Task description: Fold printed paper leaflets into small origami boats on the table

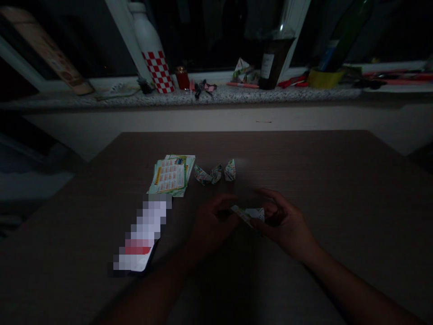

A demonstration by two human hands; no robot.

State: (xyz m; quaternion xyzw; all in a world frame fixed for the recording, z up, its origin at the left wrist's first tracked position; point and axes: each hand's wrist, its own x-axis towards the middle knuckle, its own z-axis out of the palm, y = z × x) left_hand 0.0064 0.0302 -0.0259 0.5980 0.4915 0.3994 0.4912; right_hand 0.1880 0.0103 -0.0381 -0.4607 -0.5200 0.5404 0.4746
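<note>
Both my hands meet over the dim brown table (338, 180) and pinch a small folded piece of printed paper (251, 214) between them. My left hand (211, 223) grips its left end with curled fingers. My right hand (286, 221) holds its right end, fingers bent around it. Just beyond them lie three small folded paper shapes (216, 173) in a row. To their left sits a stack of printed paper sheets (171, 175).
A phone with a lit, blurred screen (144, 234) lies at the left of my left arm. On the stone window sill (203, 95) behind the table stand a red-and-white checked bottle (154, 49), a dark wine bottle (275, 54), a roll of yellow tape (324, 77) and pens.
</note>
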